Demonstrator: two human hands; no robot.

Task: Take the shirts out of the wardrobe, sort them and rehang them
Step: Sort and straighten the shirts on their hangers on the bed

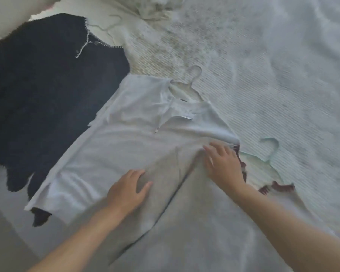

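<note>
Two flat hands — left hand (127, 190), right hand (224, 163) (apart) — press one white shirt (126, 138); three hangers.

A white shirt (137, 138) lies spread flat on a pale bedspread (273, 75), its neckline open over a clear hanger (186, 86) whose hook points away up the bed. Both hands press on the cloth with fingers straight — the left hand (127, 190) on the lower front, the right hand (225, 163) near the shirt's right edge. A dark shirt (47, 99) lies to the left, its edge under the white one. Just right of the right hand lies a pale green hanger (267, 154), with dark red cloth (283, 187) showing beside it.
</note>
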